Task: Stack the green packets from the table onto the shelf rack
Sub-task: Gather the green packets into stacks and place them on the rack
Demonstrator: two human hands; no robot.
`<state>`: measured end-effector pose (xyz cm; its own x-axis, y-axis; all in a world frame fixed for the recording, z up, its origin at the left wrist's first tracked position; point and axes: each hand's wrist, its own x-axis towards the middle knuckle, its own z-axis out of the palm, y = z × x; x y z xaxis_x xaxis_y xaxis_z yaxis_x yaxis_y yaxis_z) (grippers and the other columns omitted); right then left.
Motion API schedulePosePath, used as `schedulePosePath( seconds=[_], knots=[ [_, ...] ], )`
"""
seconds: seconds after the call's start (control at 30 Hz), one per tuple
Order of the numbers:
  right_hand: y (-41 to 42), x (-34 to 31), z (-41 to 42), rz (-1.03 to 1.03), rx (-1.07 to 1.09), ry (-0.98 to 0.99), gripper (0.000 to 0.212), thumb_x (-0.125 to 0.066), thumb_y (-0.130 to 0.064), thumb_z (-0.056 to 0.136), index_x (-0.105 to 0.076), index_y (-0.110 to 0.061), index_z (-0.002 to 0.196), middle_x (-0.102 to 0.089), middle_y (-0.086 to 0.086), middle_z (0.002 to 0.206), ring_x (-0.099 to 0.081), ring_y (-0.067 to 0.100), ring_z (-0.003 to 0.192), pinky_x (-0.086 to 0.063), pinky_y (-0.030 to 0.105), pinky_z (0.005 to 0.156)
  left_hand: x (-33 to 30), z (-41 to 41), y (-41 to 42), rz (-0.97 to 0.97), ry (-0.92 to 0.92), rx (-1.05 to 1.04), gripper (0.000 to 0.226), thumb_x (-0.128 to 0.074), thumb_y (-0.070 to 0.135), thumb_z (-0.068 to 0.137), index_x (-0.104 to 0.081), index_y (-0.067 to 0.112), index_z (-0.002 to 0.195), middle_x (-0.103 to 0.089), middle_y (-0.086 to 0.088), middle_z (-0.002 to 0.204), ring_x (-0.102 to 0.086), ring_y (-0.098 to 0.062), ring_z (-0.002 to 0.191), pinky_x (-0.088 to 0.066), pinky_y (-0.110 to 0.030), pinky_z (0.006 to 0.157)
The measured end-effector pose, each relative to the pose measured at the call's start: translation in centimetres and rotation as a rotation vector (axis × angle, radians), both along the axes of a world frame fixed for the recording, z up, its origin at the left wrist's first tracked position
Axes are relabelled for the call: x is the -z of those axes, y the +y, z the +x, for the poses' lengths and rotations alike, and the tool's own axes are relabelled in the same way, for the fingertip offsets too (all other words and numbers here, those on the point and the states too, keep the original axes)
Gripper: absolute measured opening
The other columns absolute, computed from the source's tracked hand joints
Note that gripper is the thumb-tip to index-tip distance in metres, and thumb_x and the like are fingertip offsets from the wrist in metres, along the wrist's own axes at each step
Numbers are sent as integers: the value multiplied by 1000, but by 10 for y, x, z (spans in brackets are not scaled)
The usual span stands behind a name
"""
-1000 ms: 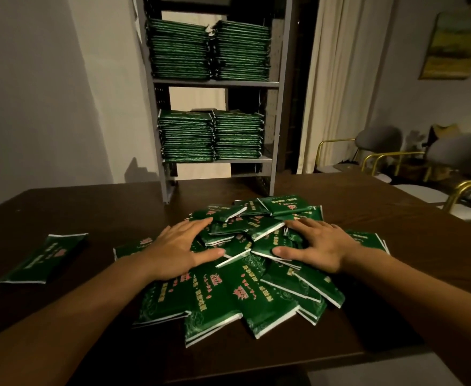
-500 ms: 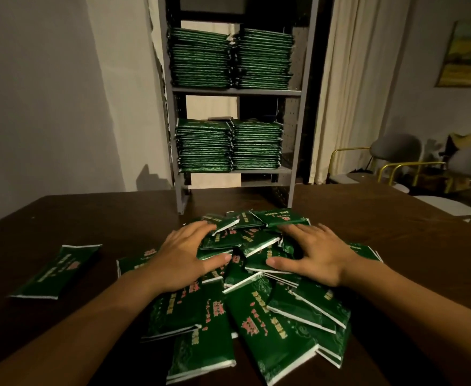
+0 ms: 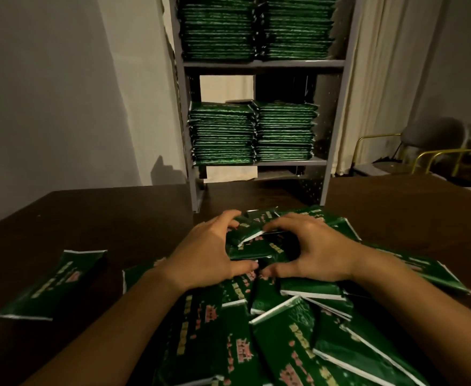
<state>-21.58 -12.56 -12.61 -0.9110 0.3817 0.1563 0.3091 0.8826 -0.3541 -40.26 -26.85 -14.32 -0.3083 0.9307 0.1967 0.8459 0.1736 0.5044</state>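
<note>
Gathering a bundle from the packet pile [image 3: 270,330] on the worktop [image 3: 103,218], left hand [image 3: 209,257] and right hand [image 3: 315,252] had fingers curled around packets; next, probably lifting toward the shelf rack [image 3: 265,64].

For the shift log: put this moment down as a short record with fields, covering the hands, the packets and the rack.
left hand: fingers curled round packets at the far side of the pile
right hand: fingers curled round the same bunch of packets
pile: loose green packets heaped on the dark table
stray packet: lies alone, left of the pile
shelf rack: stands on the table's far side
lower shelf: two stacks side by side, room above
upper shelf: two taller stacks
</note>
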Motion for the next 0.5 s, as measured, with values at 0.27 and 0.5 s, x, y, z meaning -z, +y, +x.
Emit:
schedulePosePath(
  seconds=[0.27, 0.5],
  knots=[
    [-19, -4, -11, 267, 10, 45, 77, -56, -73, 74, -48, -36, 141, -46, -11, 135, -43, 16, 123, -39, 42, 102, -2, -3, -8, 88, -103, 62, 97, -90, 32, 68, -33, 44, 146, -55, 24, 127, -51, 6, 123, -44, -27, 108],
    [-30, -3, -15, 419, 1, 275, 25, -59, -28, 93, -68, -31, 116, -69, -9, 104, -60, 18, 99, -48, 37, 83, -8, -10, -20, 112, -71, 18, 105, -91, 38, 68, -27, 45, 150, -35, 17, 149, -36, -2, 136, -36, -28, 111]
  ],
)
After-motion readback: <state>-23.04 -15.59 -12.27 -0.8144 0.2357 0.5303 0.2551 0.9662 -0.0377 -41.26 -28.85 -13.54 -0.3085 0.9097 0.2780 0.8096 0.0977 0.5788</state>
